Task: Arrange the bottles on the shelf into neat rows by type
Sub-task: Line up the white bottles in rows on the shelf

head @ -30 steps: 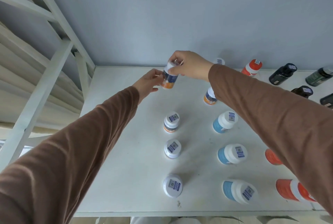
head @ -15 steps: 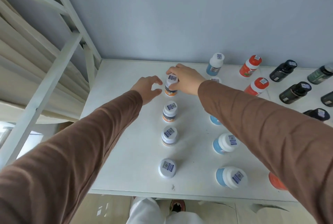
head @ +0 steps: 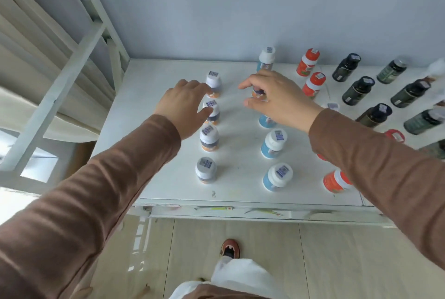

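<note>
Right hand [head: 277, 98] curls narrowly over a small orange-based bottle [head: 258, 92] tucked beneath its fingers, while left hand [head: 185, 106] spreads wide, empty.

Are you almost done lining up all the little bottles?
Partly. Four small orange-bottomed bottles stand in a straight row on the left of the shelf, and blue bottles form a row beside them. In hand: the right hand grips another small bottle above the blue row; the left hand rests by the orange-bottomed row. Left: placing that bottle and checking the red bottles and dark bottles.
</note>
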